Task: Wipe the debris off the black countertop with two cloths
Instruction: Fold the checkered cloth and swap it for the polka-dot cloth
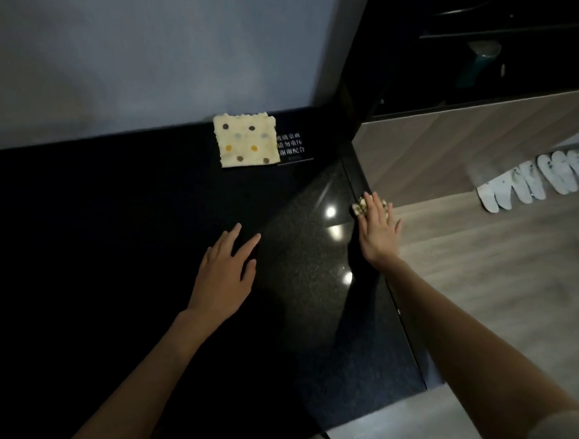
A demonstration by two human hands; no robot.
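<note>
The left hand [225, 276] lies palm down on the black bench [117, 229]. Its fingers [247, 247] are straight and spread apart, with the tips pointing toward the far right corner, and they hold nothing.

The spotted cloth [245, 139] lies flat and square well beyond these fingertips, at the back of the bench. Its far edge is against the grey wall [156, 50]. It is cream with brown, yellow and pale blue dots, and neither hand touches it. Its right edge overlaps a small dark sign [292, 147] with white characters that lies on the bench top.

The right hand [378, 232] reaches out to the bench's right edge. Its fingers [375, 206] are straight and close together, pressing flat on the patterned cloth [359, 207]. This cloth is bunched small beneath the fingertips, so only its far and left parts show past them. It sits right at the rim of the bench, and the little finger and outer palm hang past the rim over the wooden floor [493, 275].

Between the two hands is a glossy stretch of bench carrying three bright light reflections. The surface is too dark to make out any specks on it.

Beyond the right fingers a wood-grain panel [448, 152] rises from the floor. A row of white slippers [529, 181] lies at its foot, well off to the right.
</note>
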